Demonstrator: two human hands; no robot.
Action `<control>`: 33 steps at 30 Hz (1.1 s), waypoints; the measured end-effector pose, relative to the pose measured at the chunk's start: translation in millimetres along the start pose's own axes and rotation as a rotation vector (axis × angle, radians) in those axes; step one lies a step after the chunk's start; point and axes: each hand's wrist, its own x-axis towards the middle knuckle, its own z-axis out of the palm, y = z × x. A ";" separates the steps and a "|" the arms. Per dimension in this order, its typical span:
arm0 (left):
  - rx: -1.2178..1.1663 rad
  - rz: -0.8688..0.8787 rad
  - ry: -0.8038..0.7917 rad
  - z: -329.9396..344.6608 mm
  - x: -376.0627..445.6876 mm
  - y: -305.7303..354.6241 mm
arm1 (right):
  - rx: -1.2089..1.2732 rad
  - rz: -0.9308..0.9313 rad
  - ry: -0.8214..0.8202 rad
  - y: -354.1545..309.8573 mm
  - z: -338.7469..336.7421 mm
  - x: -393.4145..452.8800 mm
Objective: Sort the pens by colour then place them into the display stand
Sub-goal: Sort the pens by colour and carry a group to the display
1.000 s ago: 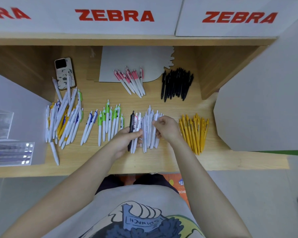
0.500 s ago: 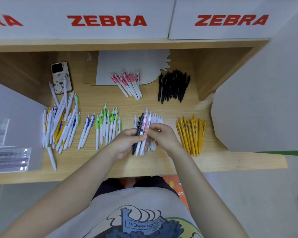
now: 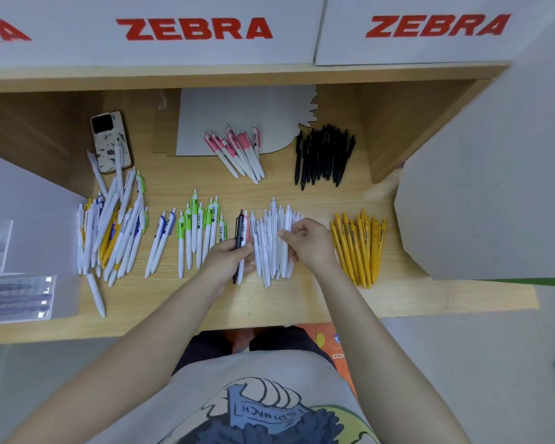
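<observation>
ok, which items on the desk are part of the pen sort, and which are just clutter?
In the job: mixed pile, green pens, white pens, yellow pens, pink pens, black pens, black pen gripped by left hand.
Lying about: phone, cardboard sheet.

Pen groups seen by colour: pink-and-white plastic pens (image 3: pixel 237 153), matte black pens (image 3: pixel 322 157), yellow pens (image 3: pixel 359 246), all-white pens (image 3: pixel 274 241), green-clipped white pens (image 3: pixel 199 230). Light wood-grain table (image 3: pixel 302 302); speckled-pattern phone case (image 3: pixel 111 142).

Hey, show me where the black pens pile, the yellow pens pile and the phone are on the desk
black pens pile (image 3: pixel 324 157): head view, middle of the barrels.
yellow pens pile (image 3: pixel 359 248): head view, middle of the barrels.
phone (image 3: pixel 111 144): head view, patterned back of its case.
</observation>
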 end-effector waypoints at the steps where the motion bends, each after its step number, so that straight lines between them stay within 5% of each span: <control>1: -0.009 -0.005 -0.012 0.6 -0.3 0.5 | -0.027 -0.015 0.003 -2.1 5.4 0.8; 11: -0.010 0.002 -0.033 -6.0 1.9 -1.3 | -0.261 -0.121 0.061 6.0 16.3 -2.0; 26: -0.047 -0.009 -0.103 -5.4 -1.3 1.5 | -0.134 -0.162 0.010 6.5 14.8 -23.6; 33: -0.240 0.033 -0.235 1.1 -19.4 27.2 | 0.069 -0.119 -0.363 -21.7 10.4 -57.9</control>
